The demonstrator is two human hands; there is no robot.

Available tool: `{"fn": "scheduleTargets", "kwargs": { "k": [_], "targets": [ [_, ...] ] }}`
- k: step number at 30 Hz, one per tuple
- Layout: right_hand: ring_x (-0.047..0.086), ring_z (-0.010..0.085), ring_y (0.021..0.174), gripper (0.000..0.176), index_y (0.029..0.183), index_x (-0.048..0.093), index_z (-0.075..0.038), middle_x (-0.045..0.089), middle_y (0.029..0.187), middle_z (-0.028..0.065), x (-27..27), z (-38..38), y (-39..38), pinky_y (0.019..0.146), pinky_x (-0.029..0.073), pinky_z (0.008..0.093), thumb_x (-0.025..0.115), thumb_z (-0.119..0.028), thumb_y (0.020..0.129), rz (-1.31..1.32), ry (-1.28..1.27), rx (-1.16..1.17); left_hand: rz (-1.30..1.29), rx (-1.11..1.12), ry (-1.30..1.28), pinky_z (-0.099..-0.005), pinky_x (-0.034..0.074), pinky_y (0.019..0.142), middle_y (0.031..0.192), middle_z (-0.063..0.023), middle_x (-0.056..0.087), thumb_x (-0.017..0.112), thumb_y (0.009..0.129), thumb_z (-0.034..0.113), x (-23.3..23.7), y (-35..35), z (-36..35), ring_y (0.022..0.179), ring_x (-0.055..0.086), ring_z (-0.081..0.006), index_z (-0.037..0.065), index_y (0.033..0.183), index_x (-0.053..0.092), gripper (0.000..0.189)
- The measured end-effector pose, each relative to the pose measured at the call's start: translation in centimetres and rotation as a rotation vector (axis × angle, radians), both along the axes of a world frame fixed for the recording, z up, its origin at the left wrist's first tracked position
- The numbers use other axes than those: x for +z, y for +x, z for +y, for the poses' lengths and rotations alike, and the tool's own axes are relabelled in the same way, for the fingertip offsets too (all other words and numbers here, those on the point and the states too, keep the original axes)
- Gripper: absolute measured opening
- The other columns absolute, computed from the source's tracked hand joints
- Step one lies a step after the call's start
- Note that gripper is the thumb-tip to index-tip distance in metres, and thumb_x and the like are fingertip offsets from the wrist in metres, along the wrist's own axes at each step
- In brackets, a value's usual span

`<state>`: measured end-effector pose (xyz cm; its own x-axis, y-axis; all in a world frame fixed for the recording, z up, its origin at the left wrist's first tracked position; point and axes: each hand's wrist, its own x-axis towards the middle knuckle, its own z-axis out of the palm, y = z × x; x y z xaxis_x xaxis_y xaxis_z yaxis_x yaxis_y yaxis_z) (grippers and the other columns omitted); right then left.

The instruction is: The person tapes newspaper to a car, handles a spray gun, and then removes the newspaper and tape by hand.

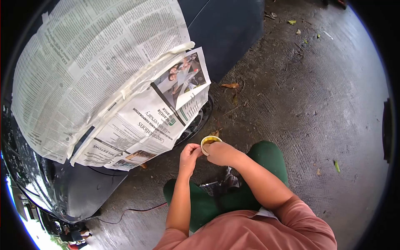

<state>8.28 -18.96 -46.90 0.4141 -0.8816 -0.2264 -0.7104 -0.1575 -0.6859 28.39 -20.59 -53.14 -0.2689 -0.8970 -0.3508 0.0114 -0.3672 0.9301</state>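
In front of my knees, both hands meet at a roll of masking tape (203, 143), a cream ring with a yellow inner side. My right hand (225, 154) grips the roll from the right, its fingertips partly hidden inside it. With thumb and finger pinched together, my left hand (189, 157) is at the roll's left edge; the exact bit it holds is too small to make out. Just beyond the hands, newspaper sheets (137, 116) cover a car's wheel arch and fender, joined along the curve by a strip of cream tape (125, 89).
The dark car body (225, 37) rises at the upper middle, with a wheel (206, 112) partly under the paper. A thin red cable (139, 210) runs over the wet-looking concrete floor (325, 121). Dark glossy items (227, 181) lie between my legs. Leaves are scattered about.
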Motion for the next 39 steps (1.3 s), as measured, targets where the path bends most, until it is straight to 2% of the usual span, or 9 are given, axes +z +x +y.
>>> {"fn": "scheduleTargets", "kwargs": {
  "k": [3,9,12,15,19,23,26,36,39],
  "targets": [
    [0.072,0.0425,0.093,0.021,0.099,0.069,0.003,0.073,0.095,0.0258,-1.8,0.5,1.5,0.083,0.057,0.0501,0.063,-0.013,0.087,0.017,0.0,0.021,0.103,0.075,0.07,-0.0324,0.058,0.091,0.102,-0.0081,0.069,0.063,0.101,0.005,-2.2,1.0,2.1,0.094,0.068,-0.0158,-0.002,0.11,0.063,0.012],
    [0.072,0.0403,0.09,0.02,0.099,0.071,0.0,0.073,0.093,0.0237,-2.3,-1.2,3.1,0.08,0.056,0.0491,0.066,-0.016,0.087,0.027,0.094,0.147,0.111,0.144,0.033,-0.0322,0.059,0.092,0.102,-0.0089,0.068,0.065,0.1,0.007,-3.6,2.3,3.6,0.094,0.068,-0.0149,-0.005,0.11,0.064,0.015],
    [0.072,0.0397,0.091,0.02,0.099,0.071,0.0,0.073,0.094,0.0234,-1.8,-2.1,3.3,0.081,0.056,0.0492,0.067,-0.017,0.087,-0.022,0.171,0.171,0.158,0.156,0.08,-0.0326,0.059,0.092,0.103,-0.01,0.068,0.065,0.099,0.006,-3.8,2.8,3.0,0.094,0.068,-0.0157,-0.006,0.109,0.064,0.015],
    [0.071,0.0401,0.094,0.021,0.097,0.071,0.001,0.073,0.095,0.0243,-0.8,-2.6,3.6,0.084,0.055,0.0485,0.068,-0.017,0.086,-0.084,0.36,0.106,0.14,0.158,0.075,-0.0329,0.06,0.092,0.103,-0.011,0.069,0.065,0.099,0.005,-4.1,3.4,2.8,0.094,0.069,-0.0167,-0.007,0.109,0.064,0.016],
    [0.071,0.0402,0.096,0.02,0.096,0.072,0.002,0.073,0.096,0.0246,-2.7,-2.0,3.8,0.084,0.056,0.0489,0.07,-0.016,0.086,0.007,0.089,0.198,0.161,0.136,0.129,-0.0346,0.061,0.087,0.1,-0.0102,0.069,0.063,0.1,0.004,-4.7,3.7,3.0,0.089,0.07,-0.0174,-0.003,0.103,0.064,0.008],
    [0.072,0.041,0.093,0.021,0.099,0.071,0.003,0.073,0.096,0.0249,-5.2,-1.7,3.6,0.081,0.057,0.0501,0.069,-0.014,0.086,0.126,0.114,0.229,0.135,0.071,0.182,-0.035,0.061,0.087,0.098,-0.0099,0.069,0.063,0.101,0.007,-5.6,3.0,3.0,0.091,0.07,-0.0175,-0.003,0.103,0.063,0.011],
    [0.073,0.041,0.09,0.019,0.096,0.071,0.004,0.073,0.096,0.025,-4.4,-1.5,3.3,0.08,0.058,0.0505,0.067,-0.012,0.086,0.17,0.107,0.172,0.184,0.125,0.213,-0.0349,0.062,0.086,0.098,-0.0094,0.069,0.064,0.101,0.008,-4.9,1.6,2.8,0.091,0.07,-0.0175,-0.003,0.105,0.063,0.012],
    [0.073,0.0386,0.09,0.018,0.09,0.073,-0.003,0.074,0.091,0.0209,-5.6,-1.7,2.9,0.079,0.058,0.0502,0.066,-0.02,0.085,0.238,0.023,0.22,0.026,0.012,0.251,-0.0321,0.062,0.076,0.093,-0.0073,0.067,0.061,0.1,0.008,-5.4,1.8,2.1,0.085,0.068,-0.015,0.0,0.101,0.063,0.008],
    [0.074,0.0362,0.094,0.022,0.093,0.076,-0.005,0.076,0.095,0.019,-2.0,-2.6,2.8,0.082,0.059,0.048,0.066,-0.024,0.088,0.191,0.104,0.202,-0.009,0.023,0.218,-0.0318,0.061,0.072,0.088,-0.0055,0.064,0.058,0.098,0.007,-5.1,2.7,1.9,0.081,0.065,-0.0142,0.003,0.097,0.062,0.006]
  ]
}}
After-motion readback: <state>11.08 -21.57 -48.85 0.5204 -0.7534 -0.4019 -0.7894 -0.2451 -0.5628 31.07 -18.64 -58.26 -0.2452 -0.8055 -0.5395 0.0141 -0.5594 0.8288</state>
